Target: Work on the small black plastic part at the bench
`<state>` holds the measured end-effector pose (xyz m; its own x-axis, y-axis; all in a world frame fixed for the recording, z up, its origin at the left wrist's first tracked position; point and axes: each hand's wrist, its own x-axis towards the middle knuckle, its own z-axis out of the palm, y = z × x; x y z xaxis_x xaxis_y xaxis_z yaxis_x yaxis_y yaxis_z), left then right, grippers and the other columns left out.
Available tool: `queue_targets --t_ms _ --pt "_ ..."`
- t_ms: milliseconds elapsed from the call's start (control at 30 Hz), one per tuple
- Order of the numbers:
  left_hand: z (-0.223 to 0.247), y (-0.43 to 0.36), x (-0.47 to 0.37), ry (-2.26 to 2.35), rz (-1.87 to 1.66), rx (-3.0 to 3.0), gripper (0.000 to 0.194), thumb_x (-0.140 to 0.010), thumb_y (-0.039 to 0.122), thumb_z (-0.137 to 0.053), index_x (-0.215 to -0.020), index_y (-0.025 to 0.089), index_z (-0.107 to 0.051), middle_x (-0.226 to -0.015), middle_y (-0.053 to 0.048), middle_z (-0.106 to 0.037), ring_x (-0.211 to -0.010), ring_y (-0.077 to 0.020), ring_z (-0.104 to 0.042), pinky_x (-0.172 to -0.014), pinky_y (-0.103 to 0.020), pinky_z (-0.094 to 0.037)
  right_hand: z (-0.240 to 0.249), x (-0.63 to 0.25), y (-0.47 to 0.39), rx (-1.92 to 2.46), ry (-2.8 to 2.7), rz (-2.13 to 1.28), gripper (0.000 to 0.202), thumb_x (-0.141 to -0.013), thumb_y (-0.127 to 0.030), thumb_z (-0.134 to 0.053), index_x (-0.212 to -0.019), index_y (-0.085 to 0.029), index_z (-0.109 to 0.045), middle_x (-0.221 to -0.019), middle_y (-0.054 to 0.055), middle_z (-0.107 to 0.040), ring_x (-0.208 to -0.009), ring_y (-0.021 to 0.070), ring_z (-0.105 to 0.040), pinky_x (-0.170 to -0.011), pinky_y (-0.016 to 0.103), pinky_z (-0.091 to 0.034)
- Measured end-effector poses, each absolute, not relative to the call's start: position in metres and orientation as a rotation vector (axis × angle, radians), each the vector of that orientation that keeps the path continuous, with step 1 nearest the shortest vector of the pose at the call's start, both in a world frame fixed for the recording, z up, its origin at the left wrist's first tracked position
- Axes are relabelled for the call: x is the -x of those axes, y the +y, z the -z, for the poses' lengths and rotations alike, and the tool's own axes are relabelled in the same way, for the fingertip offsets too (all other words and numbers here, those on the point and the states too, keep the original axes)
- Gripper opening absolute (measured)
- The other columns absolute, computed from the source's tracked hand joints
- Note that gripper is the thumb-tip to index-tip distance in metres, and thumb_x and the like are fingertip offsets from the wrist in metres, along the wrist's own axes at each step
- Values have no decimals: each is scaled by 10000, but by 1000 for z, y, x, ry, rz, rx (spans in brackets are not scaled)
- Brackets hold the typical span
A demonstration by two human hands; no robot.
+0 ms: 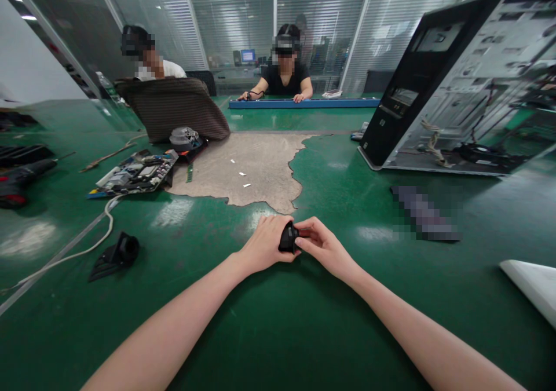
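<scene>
A small black part with a wide rim (288, 237), roughly round, is between my two hands just above the green table, near the middle of the view. My left hand (266, 241) wraps round its left side with the fingers closed, hiding much of it. From the right, my right hand (319, 241) pinches the narrower end between thumb and fingers. What kind of part this is, I cannot make out. Off to the left lies a black bracket with a round socket (117, 255), touched by neither hand.
A circuit board (139, 174) and white cable (108, 214) lie left, near a power drill (17, 176). An open computer case (434, 101) stands right, behind a dark flat blurred object (423, 212). Bare grey patch (243, 171) ahead. Two people sit beyond, one at a blue bar (299, 104).
</scene>
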<state>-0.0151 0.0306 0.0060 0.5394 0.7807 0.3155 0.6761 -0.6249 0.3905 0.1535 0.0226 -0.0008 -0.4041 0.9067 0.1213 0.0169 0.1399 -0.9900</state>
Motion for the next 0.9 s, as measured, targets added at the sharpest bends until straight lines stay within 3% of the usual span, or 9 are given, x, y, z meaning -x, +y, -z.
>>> queue_targets --t_ms 333,500,667,900 --pt "-2 32 17 1229 -671 -2576 554 -607 304 -636 -1070 188 -356 -1000 -52 -519 -897 -226 -476 -762 -343 -324 -2 -160 25 817 -1679 -1450 290 -703 -206 -625 -952 -226 -477 -969 5 -495 -916 138 -530 -849 316 -435" --pt "-3 32 16 1221 -694 -2564 534 -628 347 -625 -1064 191 -359 -992 -45 -522 -890 -218 -480 -767 -341 -324 1 -154 24 893 -1597 -1426 179 -756 -262 -560 -909 -225 -474 -903 8 -513 -867 149 -545 -746 311 -474" --pt "-4 32 16 1219 -695 -2563 545 -627 333 -627 -1080 193 -358 -996 -43 -521 -895 -217 -477 -767 -340 -322 -2 -154 24 918 -1635 -1438 271 -752 -247 -559 -998 -224 -449 -967 34 -521 -907 165 -535 -769 335 -467" --pt "-3 32 16 1231 -677 -2570 540 -620 326 -629 -1070 188 -364 -998 -48 -520 -891 -220 -476 -765 -342 -320 -2 -156 24 858 -1641 -1430 215 -731 -224 -587 -912 -226 -471 -904 -1 -494 -846 133 -542 -755 302 -466"
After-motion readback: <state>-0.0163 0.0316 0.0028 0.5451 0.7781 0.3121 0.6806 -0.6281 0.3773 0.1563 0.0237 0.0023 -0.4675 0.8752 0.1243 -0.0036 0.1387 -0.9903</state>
